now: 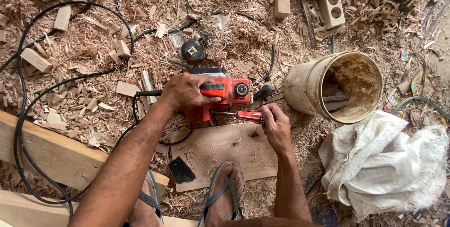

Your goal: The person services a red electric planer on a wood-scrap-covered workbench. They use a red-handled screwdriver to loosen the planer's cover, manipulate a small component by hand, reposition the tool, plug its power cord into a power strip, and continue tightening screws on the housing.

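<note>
My left hand (183, 92) grips the rear handle of an orange electric planer (228, 92) that lies on the shaving-covered floor. My right hand (275, 123) holds a red-handled screwdriver (243, 116), its shaft pointing left into the lower side of the planer. The planer's black cable (28, 109) trails off to the left in wide loops. A flat wooden board (220, 149) lies just below the tool, with my sandalled foot (224, 194) resting at its near edge.
A dirty white bucket (309, 86) lies on its side to the right, above a crumpled white sack (382, 161). A tape measure (192, 50) sits behind the planer. A thick plank (51, 152) runs along the left. Wood offcuts, shavings and a socket strip (331, 4) litter the floor.
</note>
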